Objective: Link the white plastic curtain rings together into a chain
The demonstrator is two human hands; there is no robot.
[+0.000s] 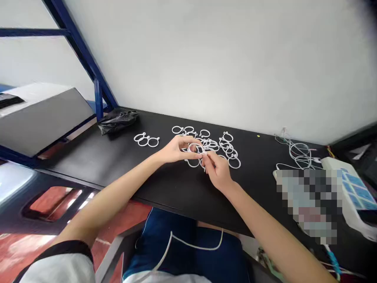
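Note:
Between my two hands is a white curtain ring (196, 144), held a little above the black table (165, 184). My left hand (179, 148) grips its left side between thumb and fingers. At the ring's lower right, my right hand (217, 169) pinches it near its small eyelet, which the fingertips partly hide. Behind and beside the hands lies a loose pile of several more white rings (213, 145), some overlapping. A separate group of three rings (148, 140) rests to the left of my left hand.
A crumpled black plastic bag (118, 121) lies at the table's back left. On the right are a tangled white cable (300, 153), a blurred-out flat object (309, 200) and a white box-like device (350, 192). A white wall (218, 59) rises behind the table.

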